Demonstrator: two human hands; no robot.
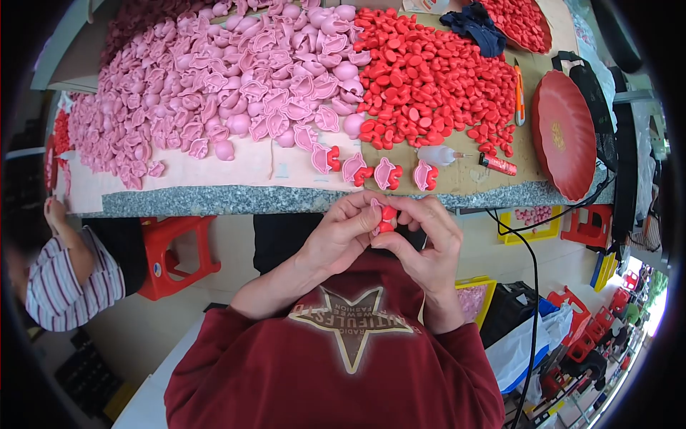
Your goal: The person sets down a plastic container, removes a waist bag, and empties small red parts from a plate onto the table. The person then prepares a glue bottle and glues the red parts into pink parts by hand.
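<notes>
In front of my chest, my left hand point(341, 230) pinches a hollow pink plastic shell point(376, 214) between thumb and fingers. My right hand point(427, 232) is closed on a glossy red plastic piece point(387, 219), which sits against the pink shell. Fingertips hide part of both. Just beyond, at the table edge, lies a row of several pink shells with red pieces against them, such as this pink-and-red piece point(384, 174). A clear bottle with a thin needle tip point(437, 155) lies behind the row, beside a small red printed cylinder point(498, 164).
A large heap of pink shells point(236, 71) covers the table's left and middle, with a heap of red pieces point(429, 79) at right. An orange cutter point(519, 96) and a red scalloped tray point(564, 136) lie farther right. A person in a striped top point(75, 279) is at left.
</notes>
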